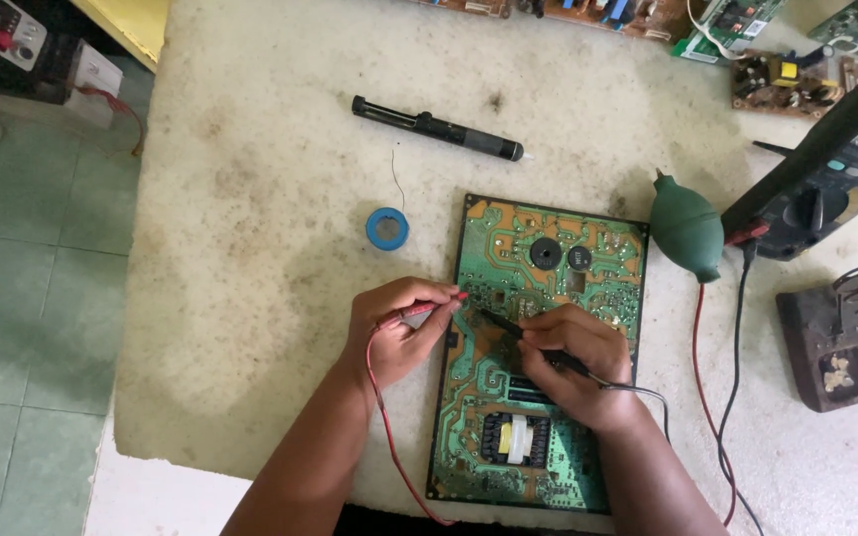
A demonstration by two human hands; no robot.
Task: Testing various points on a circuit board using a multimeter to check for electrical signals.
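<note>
Left hand pinching red probe, right hand gripping black probe, pen-fashion for fine aim. Both tips down on green circuit board, flat on worktable. Multimeter propped right, leads trailing.

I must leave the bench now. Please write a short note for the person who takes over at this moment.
Left hand holds the red probe, tip at the left edge of the green circuit board.
Right hand holds the black probe, tip on the board's middle.
Both leads run to the meter at the right.
Done: both probes placed.
Left: I cannot tell; the meter's screen is unreadable.
</note>
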